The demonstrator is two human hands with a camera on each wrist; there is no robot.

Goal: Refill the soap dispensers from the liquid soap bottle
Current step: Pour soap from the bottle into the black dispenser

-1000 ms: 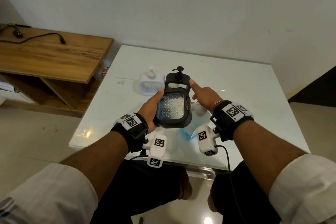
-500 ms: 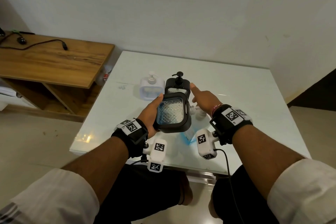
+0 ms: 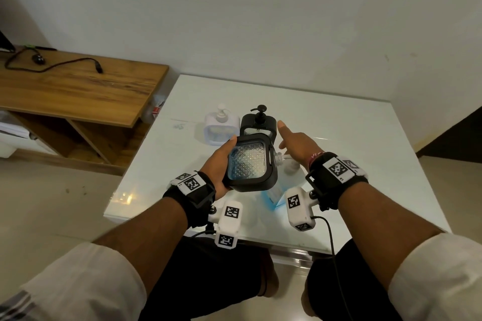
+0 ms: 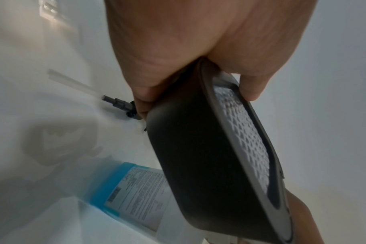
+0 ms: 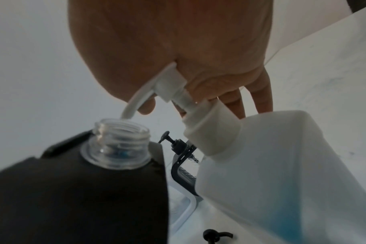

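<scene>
My left hand (image 3: 217,164) grips a black square soap dispenser (image 3: 250,161) tilted on its side, with its pump off. Its clear threaded neck (image 5: 119,140) points right and sits just under the white spout (image 5: 136,102) of the liquid soap bottle (image 5: 282,165). That bottle is white with blue soap and stands on the table behind the dispenser (image 3: 273,195). My right hand (image 3: 294,143) rests palm-down on the bottle's pump head (image 5: 169,85), fingers stretched out. A loose black pump with its tube (image 4: 117,102) lies on the table.
A second black dispenser (image 3: 258,122) and a white dispenser (image 3: 221,128) stand with pumps on, just beyond my hands on the white glass table (image 3: 365,164). A wooden shelf unit (image 3: 78,86) with a cable on top stands to the left. The wall is close behind.
Both hands and the tilted dispenser keep nearly the same pose at the spout. Only the head view has shifted a little.
</scene>
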